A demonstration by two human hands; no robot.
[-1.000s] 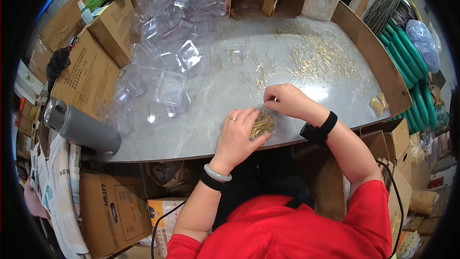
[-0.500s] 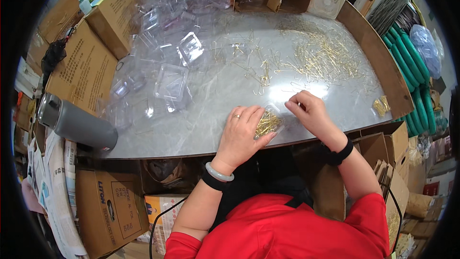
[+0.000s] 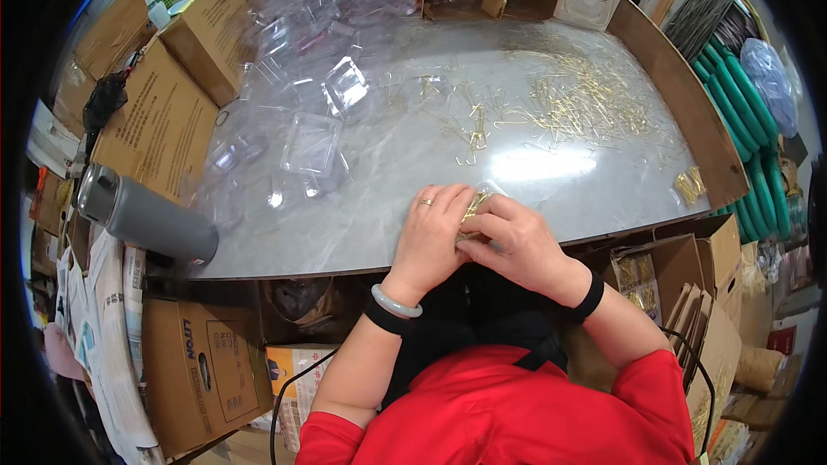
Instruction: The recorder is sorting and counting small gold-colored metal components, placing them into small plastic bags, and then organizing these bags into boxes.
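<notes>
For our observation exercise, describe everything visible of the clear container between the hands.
The clear container looks like plastic, its far corner rounded, gold wire pieces showing inside. It is near the table's front edge, left hand around its left side, right hand over its right. Most is hidden; any lid is unclear.

From where I stand, the desk looks smooth and glossy, throwing back a hard glare. Across it lie shiny golden metal wire hooks and clear, glossy plastic boxes; at its near edge, a clear plastic pack shows golden metal inside. Left of it are a matt grey bottle and dull cardboard cartons.
</notes>
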